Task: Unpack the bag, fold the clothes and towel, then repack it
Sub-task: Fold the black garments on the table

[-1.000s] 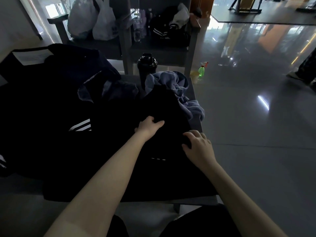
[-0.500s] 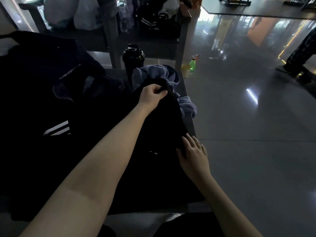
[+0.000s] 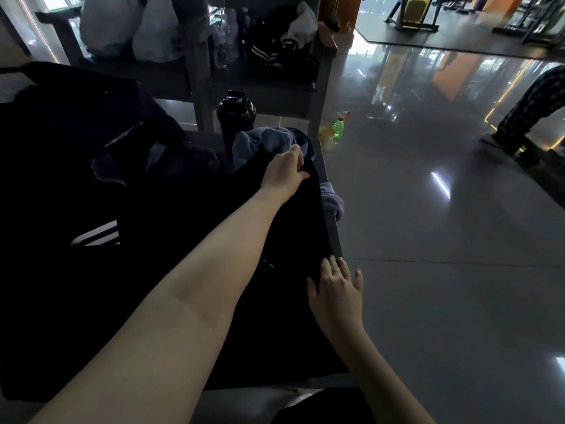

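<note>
The left hand (image 3: 286,171) reaches far out, on the near side of the shaker bottle (image 3: 235,116) and a little to its right. Its fingers and thumb are curled and pinch the far edge of the black garment (image 3: 293,228). The right hand (image 3: 336,290) lies well nearer the person than the bottle and further to its right. Its fingers are straight and slightly spread, resting on the garment's near right border where the cloth meets the edge of the bench (image 3: 334,237). It holds nothing; it only presses.

The garment stretches between the two hands, so its long axis runs from the bottle's side back toward the person, roughly along the bench's right edge. The left hand has the end nearer the bottle and the right hand pins the end further from it. The coming fold probably turns on this: the far end would come back along that axis toward the right hand, which acts as the anchor. How the cloth lies beneath the forearm is too dark to tell.

The grey-blue towel (image 3: 266,142) is bunched just in front of the bottle, touching the left hand's far side, with a fold spilling over the bench edge to the bottle's right. The dark bag (image 3: 61,133), with white stripes, fills the space to the bottle's left. The towel looks unfolded and nothing appears repacked, so the task seems to be in its folding stage.
</note>
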Available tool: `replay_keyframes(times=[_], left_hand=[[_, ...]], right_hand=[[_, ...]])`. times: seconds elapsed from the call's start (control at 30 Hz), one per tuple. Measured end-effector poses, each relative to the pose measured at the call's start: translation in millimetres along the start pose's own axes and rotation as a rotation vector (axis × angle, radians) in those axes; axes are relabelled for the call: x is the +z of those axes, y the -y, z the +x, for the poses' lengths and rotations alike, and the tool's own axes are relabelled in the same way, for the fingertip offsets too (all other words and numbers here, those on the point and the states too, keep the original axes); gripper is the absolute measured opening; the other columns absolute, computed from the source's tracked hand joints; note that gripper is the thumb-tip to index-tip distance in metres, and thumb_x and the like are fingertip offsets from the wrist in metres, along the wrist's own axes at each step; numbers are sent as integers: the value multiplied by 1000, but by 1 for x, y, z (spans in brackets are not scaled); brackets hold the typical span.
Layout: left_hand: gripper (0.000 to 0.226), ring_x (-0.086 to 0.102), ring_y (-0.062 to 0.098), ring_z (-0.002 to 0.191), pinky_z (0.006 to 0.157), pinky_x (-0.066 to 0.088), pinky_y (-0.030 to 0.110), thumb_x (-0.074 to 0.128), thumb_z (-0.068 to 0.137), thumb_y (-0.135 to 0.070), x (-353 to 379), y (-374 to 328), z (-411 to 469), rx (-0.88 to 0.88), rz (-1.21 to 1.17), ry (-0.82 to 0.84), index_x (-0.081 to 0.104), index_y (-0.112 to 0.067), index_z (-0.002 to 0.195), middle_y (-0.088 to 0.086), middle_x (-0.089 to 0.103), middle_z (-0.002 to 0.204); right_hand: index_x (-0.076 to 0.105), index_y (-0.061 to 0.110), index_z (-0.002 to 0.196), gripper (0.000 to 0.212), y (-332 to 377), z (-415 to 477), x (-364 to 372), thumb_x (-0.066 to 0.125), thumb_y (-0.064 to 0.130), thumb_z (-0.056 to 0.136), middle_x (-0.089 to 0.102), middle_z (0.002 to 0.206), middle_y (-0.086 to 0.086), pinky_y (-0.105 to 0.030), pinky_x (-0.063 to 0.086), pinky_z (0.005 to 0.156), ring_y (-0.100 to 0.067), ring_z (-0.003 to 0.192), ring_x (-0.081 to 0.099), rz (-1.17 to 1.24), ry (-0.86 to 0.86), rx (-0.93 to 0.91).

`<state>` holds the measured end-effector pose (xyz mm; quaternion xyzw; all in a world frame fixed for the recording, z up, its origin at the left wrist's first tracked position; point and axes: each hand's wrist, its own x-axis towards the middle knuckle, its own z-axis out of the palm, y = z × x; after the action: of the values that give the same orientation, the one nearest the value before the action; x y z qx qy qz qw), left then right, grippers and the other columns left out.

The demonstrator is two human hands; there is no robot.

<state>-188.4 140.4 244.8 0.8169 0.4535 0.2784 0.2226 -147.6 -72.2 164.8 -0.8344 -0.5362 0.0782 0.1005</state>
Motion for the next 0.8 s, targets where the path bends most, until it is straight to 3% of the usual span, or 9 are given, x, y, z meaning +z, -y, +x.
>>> replay_keyframes(times=[0.1, 0.17, 0.23, 0.3, 0.43, 0.5, 0.6, 0.7, 0.8], left_hand=[[27, 55, 30, 105, 83, 46, 39, 63, 89, -22, 6, 5, -5, 106, 219, 12, 53, -7, 109, 14, 58, 113], [31, 51, 29, 110, 89, 46, 43, 60, 89, -25, 8, 20, -28, 290, 353, -88, 56, -8, 114, 12, 53, 118], [33, 50, 26, 112, 92, 43, 41, 55, 87, -31, 9, 37, -60, 471, 454, -176, 56, -11, 114, 9, 53, 120], [38, 48, 22, 120, 99, 37, 39, 49, 89, -38, 10, 56, -87, 536, 513, -48, 58, -14, 117, 5, 54, 126], [50, 14, 14, 145, 118, 9, 41, 36, 99, -44, 15, 82, -109, 362, 616, 336, 39, -22, 144, -4, 26, 156], [51, 9, 14, 146, 118, 5, 43, 33, 100, -43, 15, 80, -110, 340, 648, 360, 33, -23, 147, -5, 22, 157], [48, 13, 16, 146, 118, 6, 42, 39, 99, -39, 6, 76, -114, 342, 611, 322, 37, -23, 145, -4, 26, 156], [46, 15, 15, 145, 117, 7, 39, 41, 99, -36, -17, 90, -125, 236, 528, 263, 39, -23, 143, -5, 27, 155], [47, 14, 15, 145, 117, 8, 41, 39, 100, -38, -49, 119, -137, 74, 550, 277, 37, -23, 144, -5, 26, 155]], right_hand=[[12, 18, 152, 65, -2, -1, 5, 42, 35, 97, 24, 156, -8, -46, 6, 116, -23, 146, 15, 61, -22, 6], [19, 21, 151, 60, -3, -1, 12, 41, 34, 96, 20, 157, -11, -50, 11, 115, -27, 145, 19, 64, -73, -29], [25, 22, 150, 63, -4, -2, 17, 14, 45, 92, 15, 158, -10, -53, 11, 114, -27, 146, 16, -26, -81, -66], [12, 23, 152, 85, -7, -2, 19, -14, 50, 75, 4, 160, -6, -50, 1, 115, -22, 148, 1, -79, 39, -73], [-1, 22, 152, 85, -5, -1, 15, -19, 53, 76, -1, 160, -3, -51, -5, 115, -19, 147, -7, -121, 90, -31], [-2, 20, 152, 66, -4, -1, 13, -1, 51, 94, -3, 160, -3, -53, -7, 114, -18, 147, -8, -143, 128, -14], [1, 19, 152, 59, -1, -1, 10, 18, 44, 101, -5, 160, -4, -54, -5, 114, -19, 147, -8, -140, 121, -12], [21, 17, 151, 62, 12, -1, 8, 16, 46, 96, 10, 159, -5, -52, 1, 115, -21, 147, 6, -63, -55, -125], [27, 21, 148, 58, 32, 4, 10, 19, 45, 96, 16, 159, -1, -46, -2, 116, -18, 147, 8, -46, 71, -262]])
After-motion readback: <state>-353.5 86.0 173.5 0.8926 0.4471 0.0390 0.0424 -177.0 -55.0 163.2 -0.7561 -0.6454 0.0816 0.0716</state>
